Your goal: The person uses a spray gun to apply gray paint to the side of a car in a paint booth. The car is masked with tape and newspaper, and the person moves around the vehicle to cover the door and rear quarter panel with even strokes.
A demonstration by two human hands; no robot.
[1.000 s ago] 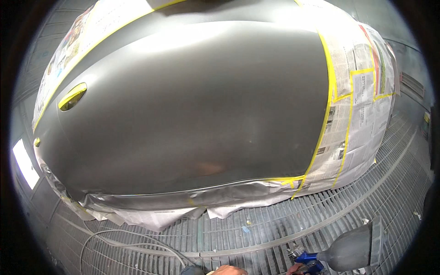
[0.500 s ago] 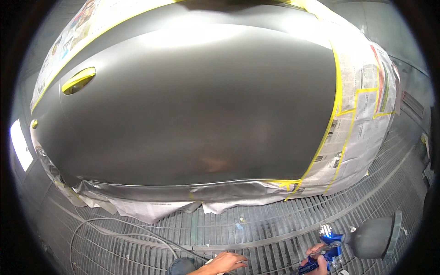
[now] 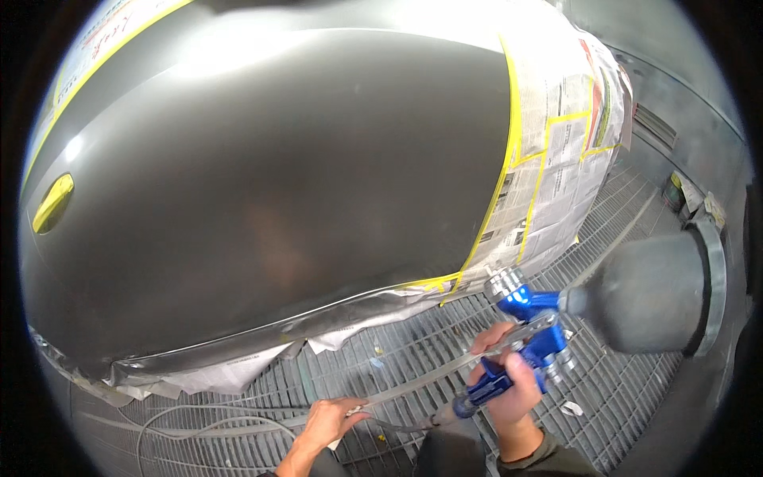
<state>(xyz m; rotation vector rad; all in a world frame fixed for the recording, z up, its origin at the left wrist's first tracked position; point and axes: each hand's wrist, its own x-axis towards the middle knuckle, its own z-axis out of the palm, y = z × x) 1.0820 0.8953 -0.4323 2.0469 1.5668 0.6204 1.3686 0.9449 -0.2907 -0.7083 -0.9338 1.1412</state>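
My right hand (image 3: 513, 389) is wrapped round the grip of a blue spray gun (image 3: 548, 342), fingers at its trigger. The gun's silver nozzle (image 3: 505, 280) points up and left, near the panel's lower right corner. A big dark grey paint cup (image 3: 648, 294) sticks out sideways to the right of the gun. My left hand (image 3: 326, 423) is closed low in the middle, around the air hose (image 3: 397, 427) that runs to the gun's handle. Something small and pale shows under its palm. Ahead lies a dark grey car body panel (image 3: 318, 175), smooth and shiny.
Yellow masking tape (image 3: 509, 143) and newspaper sheets (image 3: 568, 159) cover the car right of the panel. Taped yellow, a door handle (image 3: 54, 204) sits at left. Masking sheeting (image 3: 238, 370) hangs below. Slatted metal grating (image 3: 620, 413) forms the floor, with hose loops on it.
The view has turned right and the panel now sits further left. My right hand has raised the spray gun up and left. My left hand's fingers, stretched before, are now curled.
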